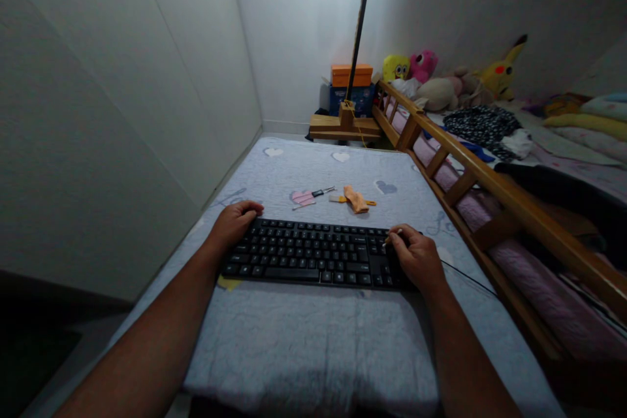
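A black keyboard (313, 251) lies flat across the cloth-covered table. My left hand (238, 223) is curled over its upper left corner and holds it there. Above the number keys at the right end, my right hand (414, 253) pinches a thin stick with white tips, which looks like a cotton swab (385, 245); my fingers hide most of it. Beyond the keyboard lie a dark-handled pair of tweezers (319, 192), another thin swab-like stick (304, 206), and an orange cloth (356, 200) draped over a yellow-handled brush (337, 198).
A yellow piece (228, 283) pokes out under the keyboard's lower left corner. The keyboard's cable (467, 276) runs off to the right. A wooden bed rail (455, 170) borders the table's right side; a white cabinet (147, 78) stands left. A pole (360, 32) rises behind the table.
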The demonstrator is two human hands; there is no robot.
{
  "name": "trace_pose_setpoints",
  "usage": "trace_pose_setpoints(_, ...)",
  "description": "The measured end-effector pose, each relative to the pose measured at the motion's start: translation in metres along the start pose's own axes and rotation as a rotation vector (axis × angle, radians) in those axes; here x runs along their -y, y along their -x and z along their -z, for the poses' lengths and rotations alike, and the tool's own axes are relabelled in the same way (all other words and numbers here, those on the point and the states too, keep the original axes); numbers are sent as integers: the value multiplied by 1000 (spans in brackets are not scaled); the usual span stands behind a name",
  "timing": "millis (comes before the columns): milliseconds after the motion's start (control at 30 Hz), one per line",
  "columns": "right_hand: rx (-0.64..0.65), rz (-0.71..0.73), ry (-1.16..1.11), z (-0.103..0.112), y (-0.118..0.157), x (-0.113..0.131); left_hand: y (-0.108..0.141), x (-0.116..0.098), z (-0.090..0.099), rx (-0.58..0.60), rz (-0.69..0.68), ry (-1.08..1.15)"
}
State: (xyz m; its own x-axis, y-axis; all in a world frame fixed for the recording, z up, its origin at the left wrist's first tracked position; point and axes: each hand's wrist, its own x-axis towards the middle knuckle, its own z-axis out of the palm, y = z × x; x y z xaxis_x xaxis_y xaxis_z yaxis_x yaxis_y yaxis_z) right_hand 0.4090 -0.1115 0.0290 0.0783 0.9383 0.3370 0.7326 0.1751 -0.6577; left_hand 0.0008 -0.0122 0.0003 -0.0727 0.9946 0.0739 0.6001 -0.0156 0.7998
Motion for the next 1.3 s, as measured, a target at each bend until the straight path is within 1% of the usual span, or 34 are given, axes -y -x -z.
trace_pose_setpoints(233,-5,-46,13,1,-1,-2,0,-2,0,0,7,-10)
trace_pose_setpoints(467,-3,-59,9,2,-1,-1,0,-3,1,10,-1,7)
trace_pose_setpoints(633,-30,-69,23,4,-1,0,1,-3,1,11,2,7)
trace_pose_setpoints(967,-55,-141,59,10,-3,-4,0,-3,0,6,4,23)
trace_pose_setpoints(1033,-48,-145,70,11,-3,-4,0,-3,0,5,0,21)
trace_pose_setpoints(1167,-15,-103,104,12,-6,-1,0,-2,0,3,6,22)
trace_pose_setpoints(1300,71,-59,158,16,-9,3,0,-2,0,9,20,36)
